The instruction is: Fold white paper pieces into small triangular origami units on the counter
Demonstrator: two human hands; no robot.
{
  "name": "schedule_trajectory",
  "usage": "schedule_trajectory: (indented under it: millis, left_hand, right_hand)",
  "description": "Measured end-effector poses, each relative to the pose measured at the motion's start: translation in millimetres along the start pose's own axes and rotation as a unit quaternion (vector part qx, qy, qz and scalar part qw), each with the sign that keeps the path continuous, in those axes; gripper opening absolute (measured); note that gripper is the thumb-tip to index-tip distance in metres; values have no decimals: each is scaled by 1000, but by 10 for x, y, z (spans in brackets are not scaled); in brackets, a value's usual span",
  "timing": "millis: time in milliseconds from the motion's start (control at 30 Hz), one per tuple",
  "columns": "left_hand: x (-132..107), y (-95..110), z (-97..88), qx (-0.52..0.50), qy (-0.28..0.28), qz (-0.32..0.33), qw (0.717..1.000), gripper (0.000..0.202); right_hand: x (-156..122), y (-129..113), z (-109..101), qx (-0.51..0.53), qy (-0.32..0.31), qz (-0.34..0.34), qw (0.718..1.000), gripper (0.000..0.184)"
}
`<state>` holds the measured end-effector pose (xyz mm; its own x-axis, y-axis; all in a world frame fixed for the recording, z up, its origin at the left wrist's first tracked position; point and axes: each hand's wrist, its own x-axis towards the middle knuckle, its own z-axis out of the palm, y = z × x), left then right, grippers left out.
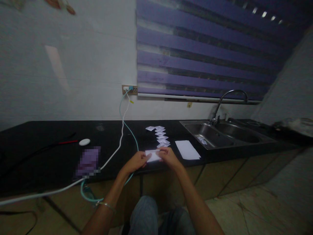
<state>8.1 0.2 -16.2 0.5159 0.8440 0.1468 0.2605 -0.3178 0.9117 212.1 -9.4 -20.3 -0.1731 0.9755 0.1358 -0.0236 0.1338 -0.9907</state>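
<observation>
A small white sheet of paper (153, 156) is stretched between my two hands at the counter's front edge. My left hand (139, 160) pinches its left end, thumb on top. On the opposite end, my right hand (167, 156) grips it with thumb and fingers. Just beyond my hands lies a row of folded white paper pieces (161, 137), pointed at the ends and running back across the counter. To the right of my right hand rests a stack of flat white paper (187, 150).
A steel sink (215, 137) with a curved faucet (220, 98) is set into the black counter (61, 137) at right. White and teal cables (120, 143) run from a wall socket (129, 89) across the counter. Leftward lie a pixelated purple item (88, 161) and a white oval object (84, 142).
</observation>
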Motion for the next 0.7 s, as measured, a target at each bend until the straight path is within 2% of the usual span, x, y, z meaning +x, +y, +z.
schedule_trajectory:
  millis: [133,400,533,600,700]
  left_hand:
    - [-14,-23,12,47,-7,8,999,52]
    - [-74,109,7,72,-27,46,996,50]
    - [-58,66,25,47,-33,20,998,53]
    - [-33,22,34,21,-30,8,999,55]
    - [5,-37,33,5,-16,24,1000,54]
  right_hand:
    - [18,-20,38,-14,-7,-5,1000,37]
    - [76,27,108,-132,-1,-106,986,32]
    - [63,49,94,-154,14,-101,983,35]
    - [47,34,89,-165,5,-94,982,37]
    - [20,-6,79,-166,-21,-95,981,38]
